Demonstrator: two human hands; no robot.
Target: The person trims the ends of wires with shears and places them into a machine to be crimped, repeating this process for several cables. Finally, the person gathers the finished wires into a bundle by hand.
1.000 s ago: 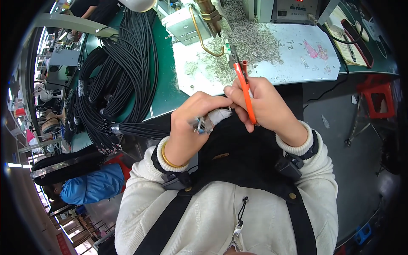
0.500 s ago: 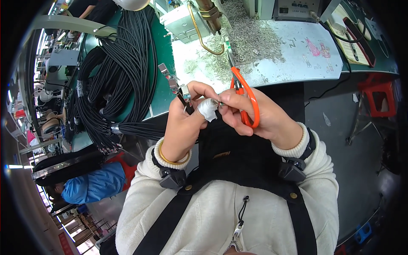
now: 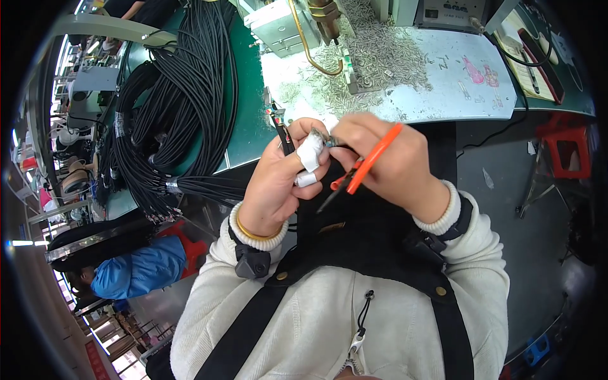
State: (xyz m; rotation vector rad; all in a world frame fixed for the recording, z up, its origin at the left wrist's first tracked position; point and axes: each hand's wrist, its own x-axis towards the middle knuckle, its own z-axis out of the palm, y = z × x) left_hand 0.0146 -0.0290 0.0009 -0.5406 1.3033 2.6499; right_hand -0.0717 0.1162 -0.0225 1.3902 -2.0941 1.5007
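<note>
At the green bench (image 3: 248, 120), the left hand (image 3: 269, 187) grips a black cable (image 3: 285, 138); the right hand (image 3: 399, 155) curls around orange-handled pliers (image 3: 376, 157); between the two shows a small blurred piece (image 3: 328, 142). Beyond both hands lies a white plate (image 3: 443, 104).

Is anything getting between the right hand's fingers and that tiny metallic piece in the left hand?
Nothing visible: the fingertips of the right hand are right at the tiny metallic piece in the left hand. The orange-handled pliers are held in the right hand, tip pointing lower left, below that spot.
</note>
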